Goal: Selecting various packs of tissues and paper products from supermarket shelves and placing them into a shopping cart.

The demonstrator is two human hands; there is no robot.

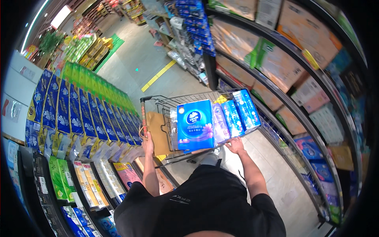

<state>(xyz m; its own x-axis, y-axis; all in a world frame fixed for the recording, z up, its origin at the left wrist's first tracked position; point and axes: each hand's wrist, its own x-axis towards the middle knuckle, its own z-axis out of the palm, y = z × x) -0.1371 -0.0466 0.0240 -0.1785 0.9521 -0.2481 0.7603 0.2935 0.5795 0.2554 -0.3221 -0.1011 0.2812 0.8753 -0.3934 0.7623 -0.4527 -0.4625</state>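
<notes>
A wire shopping cart [185, 96] sits crosswise before me. It holds a large blue pack [195, 122] with a flower print, a purple pack [220, 122], blue packs [245, 110] at the right and something yellow behind them. A brown paper bag [160, 140] with string handles is at the cart's left end. My left hand [147, 144] is closed on the cart's handle, by the bag's string. My right hand [237, 145] is closed on the cart's near rim, below the packs.
Stacked blue and green packs [71, 110] line the left above lower shelves [75, 181]. Tall shelves of wrapped packs [268, 59] curve along the right. A tiled floor [162, 69] with a yellow strip [158, 75] lies beyond the cart, toward displays [79, 49] farther back.
</notes>
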